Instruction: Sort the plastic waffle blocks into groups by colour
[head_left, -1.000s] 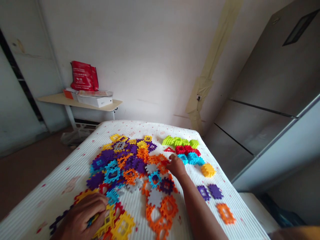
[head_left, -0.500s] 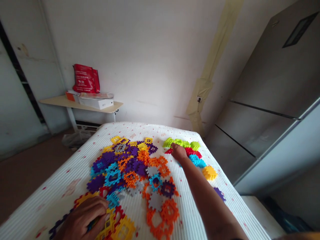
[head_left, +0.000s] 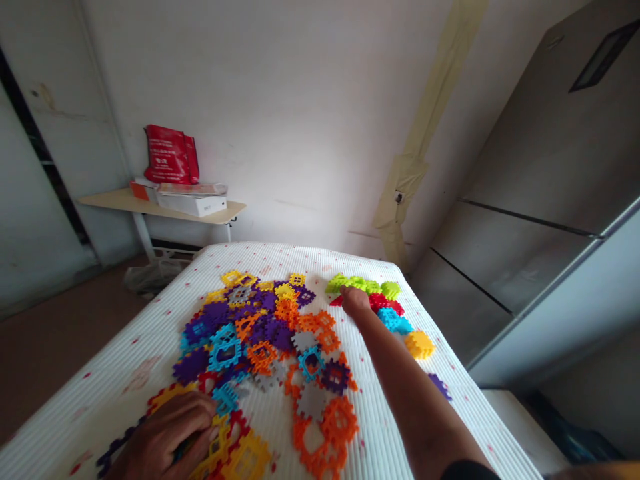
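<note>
Thin red flat plastic piece [head_left: 336, 302], partly hidden, lies on white ribbed cloth [head_left: 377, 417] just beside a row of lime-green toothed plastic pieces [head_left: 356, 283]. The person's right hand [head_left: 356, 303] is at it, fingers bent (whether they grasp it, cannot tell). Red toothed plastic stack [head_left: 389, 304] beside that hand. Left hand [head_left: 167, 433] curled over yellow window-cut plastic pieces [head_left: 247, 457], grip hidden. Multicoloured plastic heap [head_left: 277, 333] between the hands.

A home (seemingly); tall refrigerator [head_left: 530, 167], colourful toy tiles [head_left: 311, 401]
</note>
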{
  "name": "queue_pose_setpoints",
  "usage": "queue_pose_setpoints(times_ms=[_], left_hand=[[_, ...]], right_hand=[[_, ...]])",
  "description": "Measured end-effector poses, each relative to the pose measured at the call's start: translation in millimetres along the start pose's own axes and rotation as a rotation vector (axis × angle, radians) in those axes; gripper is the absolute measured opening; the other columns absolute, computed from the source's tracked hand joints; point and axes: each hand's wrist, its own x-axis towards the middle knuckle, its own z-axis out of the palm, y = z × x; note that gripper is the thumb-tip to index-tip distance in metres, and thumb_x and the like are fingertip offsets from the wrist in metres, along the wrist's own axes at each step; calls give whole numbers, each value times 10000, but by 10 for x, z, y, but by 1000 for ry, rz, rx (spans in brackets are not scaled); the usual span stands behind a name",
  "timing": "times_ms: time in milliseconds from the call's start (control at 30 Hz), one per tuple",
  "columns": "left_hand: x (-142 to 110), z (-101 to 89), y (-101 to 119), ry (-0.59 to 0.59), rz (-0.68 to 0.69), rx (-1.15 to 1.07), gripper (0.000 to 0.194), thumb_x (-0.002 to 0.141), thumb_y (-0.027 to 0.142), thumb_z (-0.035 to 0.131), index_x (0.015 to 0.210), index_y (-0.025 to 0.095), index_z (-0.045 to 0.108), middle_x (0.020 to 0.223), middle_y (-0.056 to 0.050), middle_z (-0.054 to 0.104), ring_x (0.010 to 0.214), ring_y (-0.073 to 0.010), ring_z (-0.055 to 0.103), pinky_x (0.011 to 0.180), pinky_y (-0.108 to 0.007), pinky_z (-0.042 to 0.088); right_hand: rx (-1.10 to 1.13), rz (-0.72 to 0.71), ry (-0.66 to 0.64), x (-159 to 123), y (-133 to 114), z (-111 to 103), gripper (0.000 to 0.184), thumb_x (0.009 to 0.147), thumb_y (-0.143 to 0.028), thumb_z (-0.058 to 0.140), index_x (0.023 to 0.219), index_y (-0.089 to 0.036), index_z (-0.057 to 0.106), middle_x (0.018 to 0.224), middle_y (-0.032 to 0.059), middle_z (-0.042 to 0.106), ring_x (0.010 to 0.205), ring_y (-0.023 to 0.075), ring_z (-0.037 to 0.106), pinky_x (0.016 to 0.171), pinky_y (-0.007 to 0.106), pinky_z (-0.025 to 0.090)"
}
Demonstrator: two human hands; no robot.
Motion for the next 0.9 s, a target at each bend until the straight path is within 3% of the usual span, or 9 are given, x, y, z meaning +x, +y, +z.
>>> queue_pose_setpoints(times_ms=[633,900], left_hand=[[26,-30,22,-4,-29,-14,173,814,296,563,653,239,593,660,11,662,619,-113,615,610,-154,476],[12,-14,7,0,-12,0,160,809,279,565,656,239,589,664,15,660,622,-112,611,617,-156,476]], right_hand=[[-12,-17,39,-1,-69,42,379,885,-78,418,1212,-206,559,1129,128,650,1004,223,642,762,294,496],[-13,-6,26,-1,-74,38,355,887,-160,500,1237,-202,542,1138,156,636,1016,237,633,795,326,490]])
